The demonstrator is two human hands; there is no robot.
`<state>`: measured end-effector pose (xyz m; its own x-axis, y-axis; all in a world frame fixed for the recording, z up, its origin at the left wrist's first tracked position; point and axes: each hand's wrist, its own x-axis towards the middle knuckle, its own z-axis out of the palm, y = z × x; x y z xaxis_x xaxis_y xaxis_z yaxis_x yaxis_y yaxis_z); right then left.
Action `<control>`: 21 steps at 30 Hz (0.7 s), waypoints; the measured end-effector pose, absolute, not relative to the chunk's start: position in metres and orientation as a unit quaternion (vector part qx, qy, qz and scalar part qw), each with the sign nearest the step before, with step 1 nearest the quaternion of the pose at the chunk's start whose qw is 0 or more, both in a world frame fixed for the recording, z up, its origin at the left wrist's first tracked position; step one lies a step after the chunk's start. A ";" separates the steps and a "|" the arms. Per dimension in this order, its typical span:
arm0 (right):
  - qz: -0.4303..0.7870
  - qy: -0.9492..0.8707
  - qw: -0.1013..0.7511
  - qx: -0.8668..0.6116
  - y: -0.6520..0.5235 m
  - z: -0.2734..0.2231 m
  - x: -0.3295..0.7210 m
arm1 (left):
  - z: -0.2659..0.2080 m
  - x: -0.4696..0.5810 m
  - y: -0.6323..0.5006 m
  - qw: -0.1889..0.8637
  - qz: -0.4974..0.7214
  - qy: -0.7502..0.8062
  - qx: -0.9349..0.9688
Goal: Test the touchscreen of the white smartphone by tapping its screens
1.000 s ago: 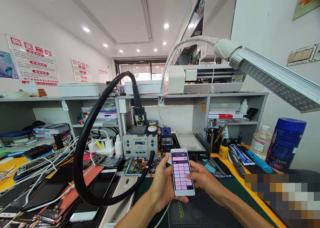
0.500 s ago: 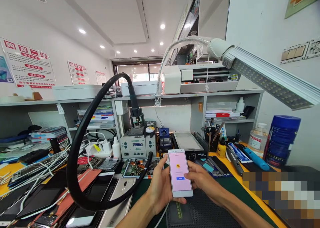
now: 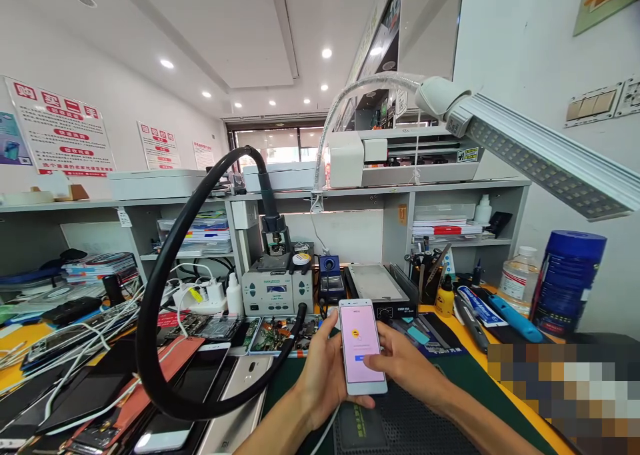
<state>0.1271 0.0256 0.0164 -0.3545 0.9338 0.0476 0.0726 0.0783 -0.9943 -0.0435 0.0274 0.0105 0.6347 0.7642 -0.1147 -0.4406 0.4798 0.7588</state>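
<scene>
A white smartphone point(image 3: 357, 375) is upright and slightly tilted in front of me, its lit pink screen carrying a yellow icon and a blue button. My left hand point(image 3: 321, 365) cradles it from the left and from underneath, with fingertips showing below its bottom edge. At the right edge, my right hand point(image 3: 406, 356) is closed on the phone, its thumb lying over the screen and partly covering the blue button. Its other fingers are partly hidden. Beneath the hands lies a dark perforated mat point(image 3: 400, 422). A white cable point(image 3: 327, 432) runs below the phone.
A thick black hose point(image 3: 145, 328) loops at the left from a soldering station point(image 3: 267, 292). Several phones and cables crowd the left side. A lamp point(image 3: 545, 155) overhangs the right. Bottles, a blue canister point(image 3: 570, 282) and a tool holder point(image 3: 427, 268) stand at right.
My right thumb has moved left and slightly down across the screen, onto the blue button. The phone stays in my hands, and the view has shifted slightly.
</scene>
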 end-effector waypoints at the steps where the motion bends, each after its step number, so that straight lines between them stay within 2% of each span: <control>1: 0.543 -0.619 0.397 -0.405 0.026 0.015 0.127 | 0.010 -0.043 0.027 0.831 0.363 0.221 0.358; 11: 0.586 -0.592 0.375 -0.407 0.023 0.022 0.134 | 0.011 -0.042 0.026 0.828 0.364 0.225 0.362; 21: 0.556 -0.605 0.388 -0.417 0.025 0.015 0.131 | 0.010 -0.043 0.027 0.831 0.366 0.224 0.355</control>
<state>0.1306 0.0254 0.0154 -0.3512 0.9363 0.0063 0.0717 0.0336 -0.9969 -0.0433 0.0267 0.0102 0.6326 0.7664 -0.1116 -0.4488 0.4802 0.7536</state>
